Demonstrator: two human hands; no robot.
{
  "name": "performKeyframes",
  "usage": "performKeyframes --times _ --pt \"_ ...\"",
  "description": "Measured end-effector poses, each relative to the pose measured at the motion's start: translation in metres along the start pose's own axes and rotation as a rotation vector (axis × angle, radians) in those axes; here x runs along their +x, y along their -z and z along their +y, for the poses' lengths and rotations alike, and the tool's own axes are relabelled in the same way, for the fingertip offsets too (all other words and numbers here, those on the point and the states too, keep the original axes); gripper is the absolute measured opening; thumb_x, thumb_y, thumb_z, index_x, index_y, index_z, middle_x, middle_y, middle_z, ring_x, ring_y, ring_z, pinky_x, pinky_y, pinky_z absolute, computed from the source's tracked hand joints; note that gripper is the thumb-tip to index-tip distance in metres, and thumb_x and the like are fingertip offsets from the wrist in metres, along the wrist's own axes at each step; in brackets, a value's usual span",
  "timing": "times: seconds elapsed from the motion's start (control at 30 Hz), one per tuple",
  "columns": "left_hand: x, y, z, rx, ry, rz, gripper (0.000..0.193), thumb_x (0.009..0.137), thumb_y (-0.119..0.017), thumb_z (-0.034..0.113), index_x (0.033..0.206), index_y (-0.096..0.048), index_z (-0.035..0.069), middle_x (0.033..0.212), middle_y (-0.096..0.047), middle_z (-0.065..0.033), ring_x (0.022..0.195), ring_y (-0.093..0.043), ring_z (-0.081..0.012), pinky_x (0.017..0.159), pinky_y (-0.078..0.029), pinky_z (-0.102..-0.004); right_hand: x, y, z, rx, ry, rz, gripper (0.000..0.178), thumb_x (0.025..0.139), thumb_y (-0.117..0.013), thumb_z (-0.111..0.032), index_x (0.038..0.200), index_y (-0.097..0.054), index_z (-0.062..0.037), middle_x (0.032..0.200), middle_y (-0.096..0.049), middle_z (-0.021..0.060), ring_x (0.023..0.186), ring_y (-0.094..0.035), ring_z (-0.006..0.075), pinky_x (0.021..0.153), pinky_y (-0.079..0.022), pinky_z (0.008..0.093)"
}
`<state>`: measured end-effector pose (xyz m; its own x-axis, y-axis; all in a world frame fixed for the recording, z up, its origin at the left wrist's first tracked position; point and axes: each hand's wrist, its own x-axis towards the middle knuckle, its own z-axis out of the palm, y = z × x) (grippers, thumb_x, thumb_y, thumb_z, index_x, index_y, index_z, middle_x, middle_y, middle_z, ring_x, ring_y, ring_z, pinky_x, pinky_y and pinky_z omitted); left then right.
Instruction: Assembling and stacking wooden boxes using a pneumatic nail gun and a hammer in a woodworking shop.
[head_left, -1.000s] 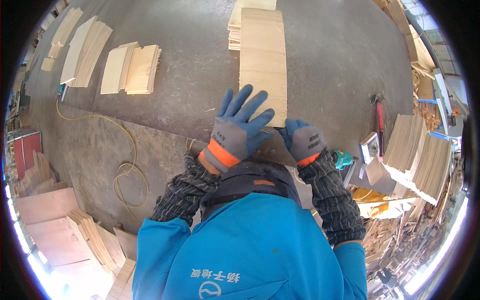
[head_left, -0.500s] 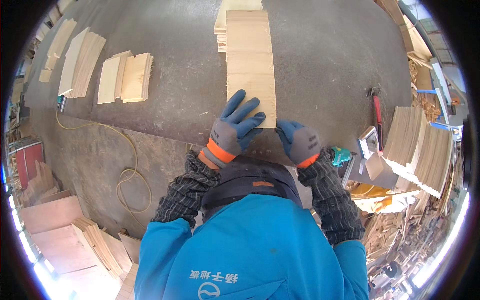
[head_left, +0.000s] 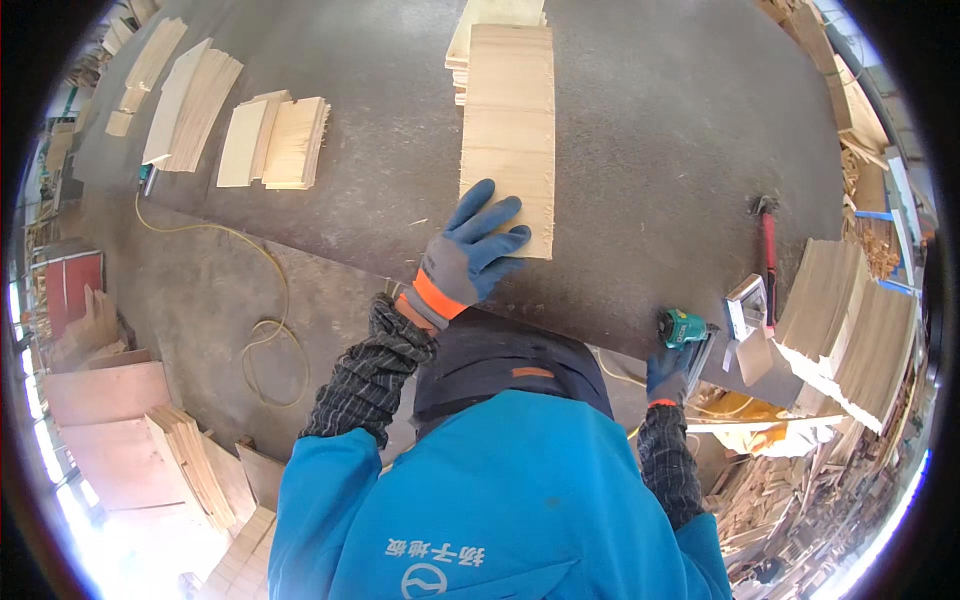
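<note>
A long pale wooden board (head_left: 508,120) lies lengthwise on the dark table, pointing away from me. My left hand (head_left: 470,250), in a blue and grey glove, rests on its near left part with the fingers stretched out. Off to the right, at the table's near edge, my gloved right hand (head_left: 667,378) is closed around the handle of a teal nail gun (head_left: 684,327). Part of that grip is hidden by the tool. Beneath the board's far end sits a small stack of wooden pieces (head_left: 460,70).
Several stacks of wooden boards (head_left: 205,105) stand at the far left. On the right lie a red-handled hammer (head_left: 769,250), a small box (head_left: 746,305) and a tall stack of boards (head_left: 825,300). A yellow hose (head_left: 285,290) loops below the table's left edge.
My right hand has left the board's near end and moved right, taking hold of the nail gun. My left hand stays on the board. The view has shifted slightly.
</note>
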<state>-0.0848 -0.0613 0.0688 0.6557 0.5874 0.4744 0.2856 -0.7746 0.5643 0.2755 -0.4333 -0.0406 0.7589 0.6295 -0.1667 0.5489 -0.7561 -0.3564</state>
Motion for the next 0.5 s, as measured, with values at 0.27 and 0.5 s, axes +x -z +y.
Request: performKeyframes --times 0.27,0.5 --pt "0.003 0.005 0.004 0.039 0.016 -0.038 0.04 0.075 -0.092 0.023 0.112 -0.079 0.013 0.148 -0.065 -0.0145 0.148 -0.048 -0.0494 0.117 -0.05 -0.0547 0.003 -0.004 0.01 0.016 -0.068 0.042 0.101 0.085 -0.085 -0.024 0.167 -0.029 -0.0068 0.141 -0.065 0.0271 0.129 -0.064 0.0404 0.109 -0.049 0.0488" --pt "0.001 0.003 0.001 0.047 0.023 -0.052 0.037 0.078 -0.089 0.024 0.112 -0.08 0.015 0.149 -0.065 -0.0123 0.149 -0.047 -0.0474 0.119 -0.049 -0.0542 0.021 0.031 0.029 0.271 -0.255 -0.244 0.065 0.088 -0.077 -0.017 0.146 -0.054 0.0012 0.102 -0.07 0.0082 0.09 -0.068 0.0202 0.08 -0.057 0.0372"
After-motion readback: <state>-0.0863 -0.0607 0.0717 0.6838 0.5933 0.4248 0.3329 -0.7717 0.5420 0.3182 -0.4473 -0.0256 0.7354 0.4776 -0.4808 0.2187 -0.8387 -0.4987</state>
